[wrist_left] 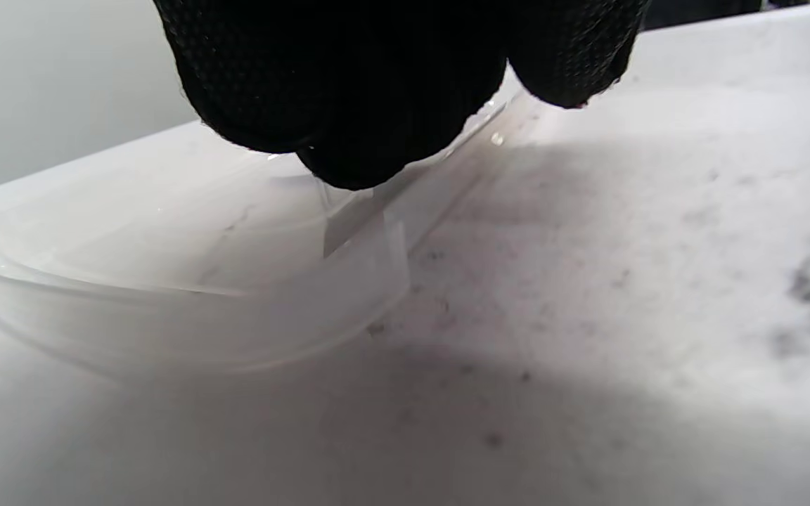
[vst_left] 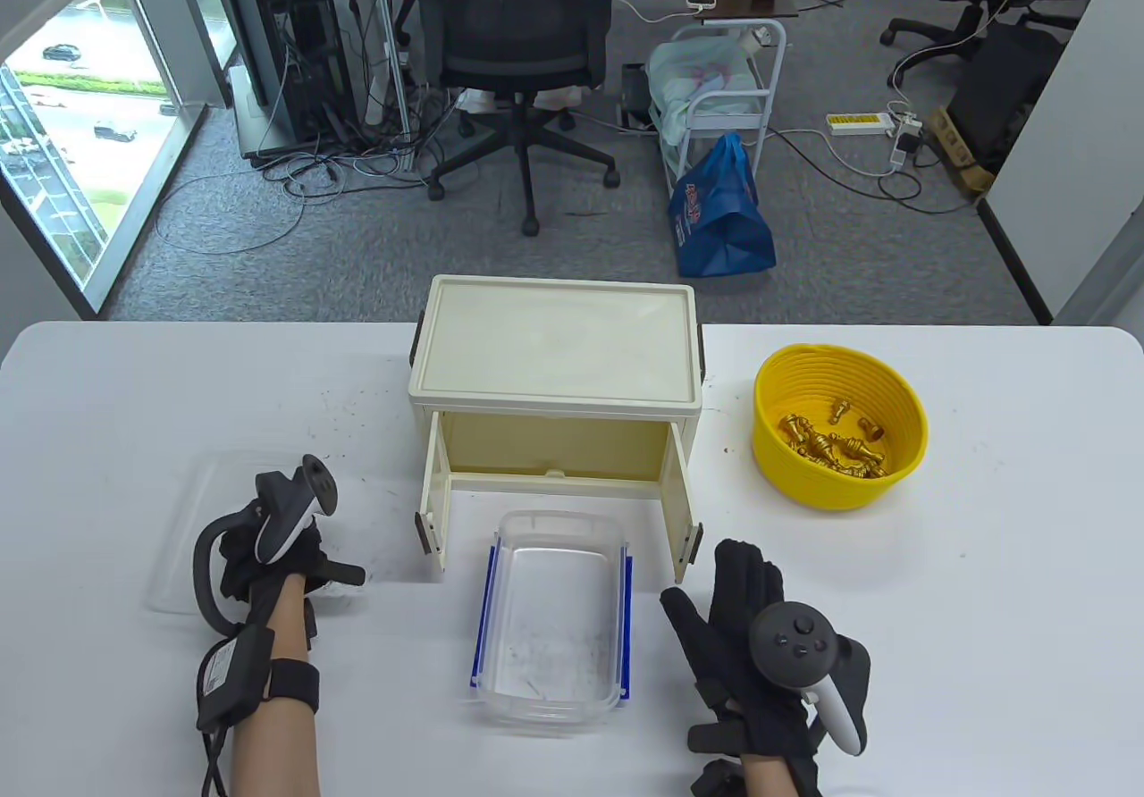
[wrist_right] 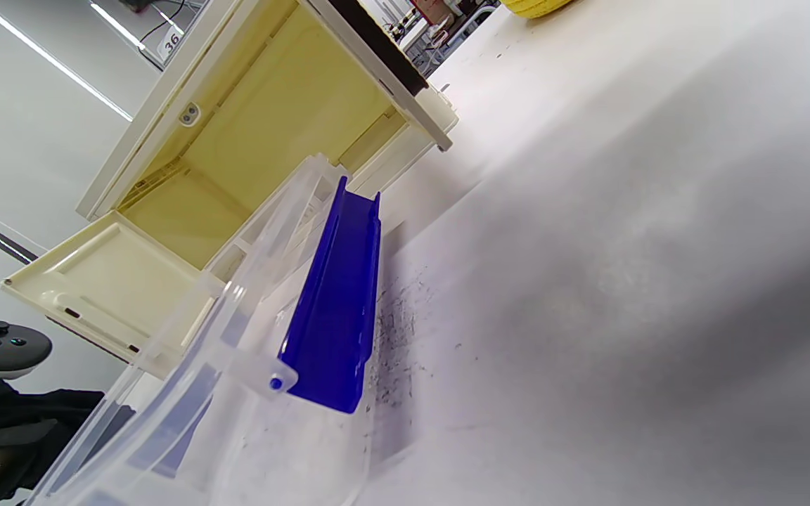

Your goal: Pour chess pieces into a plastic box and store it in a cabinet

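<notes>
Clear plastic box point(vst_left: 554, 618) is sitting lidless at six o'clock; left hand point(vst_left: 277, 556) is pressing its transparent lid point(vst_left: 192, 520), right hand point(vst_left: 760, 645) is hovering spread, empty. Next, probably fetching yellow bowl point(vst_left: 778, 466) of golden chess pieces point(vst_left: 831, 444) at two o'clock.

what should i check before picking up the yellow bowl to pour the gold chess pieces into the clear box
1. Clear plastic box with blue latches open, lid off: ok.
2. Box empty inside: ok.
3. Gold chess pieces lying in the yellow ribbed bowl: ok.
4. Right hand free, flat on the table beside the box: ok.
5. Left hand free: not ok, its fingertips touch the transparent lid.
6. Cream plastic cabinet doors open: ok.
</notes>
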The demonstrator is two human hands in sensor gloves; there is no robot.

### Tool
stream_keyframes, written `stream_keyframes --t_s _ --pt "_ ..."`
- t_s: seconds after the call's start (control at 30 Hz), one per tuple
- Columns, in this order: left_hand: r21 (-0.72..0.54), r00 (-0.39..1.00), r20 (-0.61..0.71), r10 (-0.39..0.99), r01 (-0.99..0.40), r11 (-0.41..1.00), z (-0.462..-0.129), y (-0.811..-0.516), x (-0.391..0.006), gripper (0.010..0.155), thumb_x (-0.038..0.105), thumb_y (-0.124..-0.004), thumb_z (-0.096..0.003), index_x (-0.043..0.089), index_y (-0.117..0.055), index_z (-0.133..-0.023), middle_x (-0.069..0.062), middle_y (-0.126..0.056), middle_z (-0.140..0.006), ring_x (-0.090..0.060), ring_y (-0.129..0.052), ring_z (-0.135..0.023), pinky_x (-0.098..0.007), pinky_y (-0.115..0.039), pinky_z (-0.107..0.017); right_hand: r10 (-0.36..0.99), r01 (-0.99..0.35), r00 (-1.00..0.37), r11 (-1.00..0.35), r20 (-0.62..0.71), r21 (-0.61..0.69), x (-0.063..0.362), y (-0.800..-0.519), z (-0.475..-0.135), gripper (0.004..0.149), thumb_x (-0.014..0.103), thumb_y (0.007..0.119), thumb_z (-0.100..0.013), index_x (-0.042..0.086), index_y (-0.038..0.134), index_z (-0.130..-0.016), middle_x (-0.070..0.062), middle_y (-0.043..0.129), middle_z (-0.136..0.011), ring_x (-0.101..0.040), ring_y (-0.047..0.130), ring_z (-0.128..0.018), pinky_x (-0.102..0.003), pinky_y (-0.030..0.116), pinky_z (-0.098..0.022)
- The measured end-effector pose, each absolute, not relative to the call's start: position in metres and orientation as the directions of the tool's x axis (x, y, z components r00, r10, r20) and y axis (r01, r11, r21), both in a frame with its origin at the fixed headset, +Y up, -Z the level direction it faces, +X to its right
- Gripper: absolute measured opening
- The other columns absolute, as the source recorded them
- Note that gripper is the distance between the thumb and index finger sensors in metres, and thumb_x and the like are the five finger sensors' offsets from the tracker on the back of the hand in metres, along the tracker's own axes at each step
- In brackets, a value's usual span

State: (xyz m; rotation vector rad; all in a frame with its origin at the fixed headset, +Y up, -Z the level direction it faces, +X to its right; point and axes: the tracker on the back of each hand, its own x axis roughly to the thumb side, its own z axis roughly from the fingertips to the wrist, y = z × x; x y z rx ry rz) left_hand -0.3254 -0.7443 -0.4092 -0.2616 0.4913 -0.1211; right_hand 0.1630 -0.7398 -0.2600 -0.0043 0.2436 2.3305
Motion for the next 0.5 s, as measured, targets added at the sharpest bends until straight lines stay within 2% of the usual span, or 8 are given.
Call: stream_keyframes --t_s 0.13,0.23,0.33,0.37,0.47,0.5 --pt "-0.145 0.906 -0.421 -0.05 -0.013 0.989 -0.393 -0.71 -0.325 0.064 0.052 -0.07 -0.0645 0.016 -0.064 -0.118 -0.014 -0.081 -0.11 -0.035 -0.09 -0.093 -0.052 -0.082 -0.064 0.707 -0.706 -0.704 -0.684 -0.07 0.183 0.161 -0.741 -0.26 0.088 0.067 0.059 -0.06 0.019 0.017 -0.121 -0.015 0.016 -0.128 -0.048 0.013 -0.114 -0.069 0.018 -0.074" --pt "-0.034 0.924 -0.372 0.083 -0.103 0.994 -0.377 -0.68 -0.318 0.072 0.054 -0.069 -0.0641 0.012 -0.058 -0.122 -0.019 -0.074 -0.117 -0.04 -0.083 -0.1 -0.055 -0.078 -0.069 0.702 -0.699 -0.709 -0.688 -0.069 0.194 0.158 -0.743 -0.261 0.089 0.067 0.059 -0.06 0.018 0.017 -0.121 -0.016 0.016 -0.128 -0.048 0.013 -0.114 -0.069 0.018 -0.074" --pt "0.092 0.929 -0.246 0.277 -0.262 0.961 -0.355 -0.65 -0.306 0.078 0.056 -0.067 -0.0644 0.009 -0.052 -0.124 -0.022 -0.067 -0.121 -0.045 -0.076 -0.105 -0.059 -0.072 -0.073 0.694 -0.691 -0.717 -0.692 -0.07 0.207 0.156 -0.745 -0.262 0.089 0.067 0.059 -0.06 0.018 0.017 -0.121 -0.016 0.016 -0.128 -0.048 0.014 -0.114 -0.069 0.018 -0.074" --pt "0.129 0.923 -0.168 0.346 -0.328 0.936 -0.346 -0.642 -0.3 0.079 0.057 -0.065 -0.0646 0.009 -0.05 -0.126 -0.023 -0.064 -0.123 -0.046 -0.072 -0.107 -0.06 -0.069 -0.074 0.694 -0.691 -0.717 -0.692 -0.07 0.21 0.156 -0.746 -0.262 0.089 0.067 0.059 -0.06 0.018 0.017 -0.121 -0.016 0.016 -0.128 -0.048 0.014 -0.114 -0.069 0.018 -0.074" --pt "0.171 0.868 0.023 0.495 -0.491 0.854 -0.325 -0.637 -0.285 0.086 0.062 -0.061 -0.064 0.007 -0.044 -0.128 -0.026 -0.056 -0.126 -0.051 -0.063 -0.111 -0.064 -0.061 -0.077 0.696 -0.693 -0.715 -0.69 -0.071 0.207 0.156 -0.745 -0.262 0.089 0.067 0.059 -0.06 0.017 0.017 -0.121 -0.016 0.016 -0.128 -0.049 0.014 -0.114 -0.069 0.018 -0.074" --pt "0.165 0.852 0.051 0.522 -0.522 0.837 -0.321 -0.639 -0.282 0.089 0.064 -0.06 -0.064 0.005 -0.041 -0.128 -0.027 -0.052 -0.127 -0.053 -0.059 -0.112 -0.065 -0.057 -0.078 0.698 -0.695 -0.713 -0.689 -0.071 0.207 0.157 -0.745 -0.262 0.089 0.067 0.059 -0.06 0.017 0.017 -0.121 -0.016 0.016 -0.128 -0.049 0.014 -0.114 -0.069 0.018 -0.074"
